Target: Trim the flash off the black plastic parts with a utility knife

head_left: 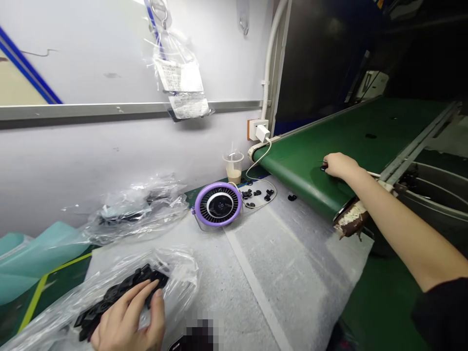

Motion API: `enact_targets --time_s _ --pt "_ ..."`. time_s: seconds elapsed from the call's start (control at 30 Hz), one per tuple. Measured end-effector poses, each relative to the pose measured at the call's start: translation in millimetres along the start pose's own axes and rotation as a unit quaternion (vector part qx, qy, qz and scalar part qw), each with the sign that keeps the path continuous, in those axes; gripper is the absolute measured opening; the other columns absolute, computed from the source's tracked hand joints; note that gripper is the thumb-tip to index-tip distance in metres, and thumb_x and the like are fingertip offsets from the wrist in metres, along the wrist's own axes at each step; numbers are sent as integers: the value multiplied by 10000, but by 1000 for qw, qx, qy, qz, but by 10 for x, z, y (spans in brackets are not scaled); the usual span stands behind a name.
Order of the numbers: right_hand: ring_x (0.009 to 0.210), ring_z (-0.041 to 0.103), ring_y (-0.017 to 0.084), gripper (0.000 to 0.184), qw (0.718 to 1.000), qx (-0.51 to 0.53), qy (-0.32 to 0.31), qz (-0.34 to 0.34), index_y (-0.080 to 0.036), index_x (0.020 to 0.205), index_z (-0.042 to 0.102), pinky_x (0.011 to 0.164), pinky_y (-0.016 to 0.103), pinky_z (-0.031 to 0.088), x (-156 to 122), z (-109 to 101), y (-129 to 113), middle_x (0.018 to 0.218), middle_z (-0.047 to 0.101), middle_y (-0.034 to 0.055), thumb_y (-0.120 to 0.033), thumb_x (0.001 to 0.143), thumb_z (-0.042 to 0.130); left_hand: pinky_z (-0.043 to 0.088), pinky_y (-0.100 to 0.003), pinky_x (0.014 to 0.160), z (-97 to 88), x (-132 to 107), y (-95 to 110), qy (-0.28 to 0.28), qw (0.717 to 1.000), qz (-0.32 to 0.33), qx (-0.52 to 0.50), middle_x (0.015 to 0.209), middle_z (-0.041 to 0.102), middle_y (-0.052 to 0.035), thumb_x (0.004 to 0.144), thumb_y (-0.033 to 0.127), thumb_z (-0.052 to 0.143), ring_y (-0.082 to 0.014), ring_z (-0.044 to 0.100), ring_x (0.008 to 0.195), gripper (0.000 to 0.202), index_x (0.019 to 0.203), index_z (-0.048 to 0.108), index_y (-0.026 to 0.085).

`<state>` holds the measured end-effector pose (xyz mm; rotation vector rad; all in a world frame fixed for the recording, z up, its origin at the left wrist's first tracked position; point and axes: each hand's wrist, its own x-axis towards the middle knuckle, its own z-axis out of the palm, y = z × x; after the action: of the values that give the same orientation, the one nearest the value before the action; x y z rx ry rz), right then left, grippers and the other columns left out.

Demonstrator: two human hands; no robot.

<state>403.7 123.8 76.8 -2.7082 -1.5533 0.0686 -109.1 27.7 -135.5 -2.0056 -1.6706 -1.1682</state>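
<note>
Many black parts (119, 293) waiting bagged, two pieces (371, 136) on belt (303, 148)

Left hand (126, 317) is half-curling at seven o'clock, hold unclear; right hand (341, 165) is pinching a part (323, 167) at three.

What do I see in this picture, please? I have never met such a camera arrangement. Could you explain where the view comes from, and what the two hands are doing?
There is no robot here. A person wears a camera on the head, and this one picture looks forward and down at that person's bare hands.

The left hand rests its fingers on a pile of black parts in a clear plastic bag; whether it grips one is hard to tell. The right hand reaches over a green conveyor belt and appears to pinch a small black piece at its fingertips.

On the grey worktop stands a purple round device, probably a fan. Behind it is a clear cup, and loose black pieces lie nearby.
</note>
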Motion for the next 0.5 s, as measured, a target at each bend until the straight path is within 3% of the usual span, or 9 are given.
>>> enact_targets --time_s 0.07,0.17,0.23,0.27,0.33,0.4,0.5 --pt "1149 674 259 360 998 34 -15 -56 -186 1322 640 963 477 591 -299 85 -238 1351 648 111 -376 1018 677 505 -496 918 2 18 127 33 997 12 -74 1023 744 -112 972 256 620 -311 694 929 120 1023 719 212" --pt "1137 673 245 268 971 128 -69 -191 -187 1242 674 976 471 579 -926 267 -670 1309 672 96 -337 1020 673 548 -367 874 -30 1 378 6 978 0 -211 1002 745 -70 935 177 673 -227 718 914 120 1013 754 220" --pt "1041 689 184 141 918 217 -143 -300 -209 1127 712 961 364 560 -1346 433 -982 1162 733 45 -198 989 681 580 -331 852 -80 -46 573 -52 946 -57 -315 1027 759 -59 942 186 687 -208 743 914 153 1050 783 237" --pt "911 693 149 112 883 258 -192 -343 -215 1056 720 872 296 561 -1524 530 -1135 1034 750 11 -169 955 708 600 -322 807 -108 -71 671 -68 919 -97 -377 1018 770 -58 948 217 698 -197 753 851 175 1092 794 244" --pt "707 631 114 85 819 329 -272 -383 -204 964 705 681 236 523 -1791 748 -1415 823 704 -33 -166 901 747 629 -317 722 -151 -103 844 -92 841 -206 -491 1007 777 -69 946 300 741 -182 752 751 339 1282 754 256" --pt "572 536 102 85 765 385 -336 -392 -193 921 679 553 221 451 -1932 979 -1641 646 579 -72 -191 877 753 604 -264 582 -163 -94 942 -97 782 -248 -563 870 754 -42 913 319 795 -146 706 625 390 1298 755 267" --pt "531 474 104 120 707 449 -390 -383 -192 898 644 514 228 408 -1951 1293 -1845 595 491 -85 -268 876 735 522 -177 484 -144 -33 912 -38 783 -269 -560 754 680 -14 861 320 853 -98 635 571 174 1006 845 224"
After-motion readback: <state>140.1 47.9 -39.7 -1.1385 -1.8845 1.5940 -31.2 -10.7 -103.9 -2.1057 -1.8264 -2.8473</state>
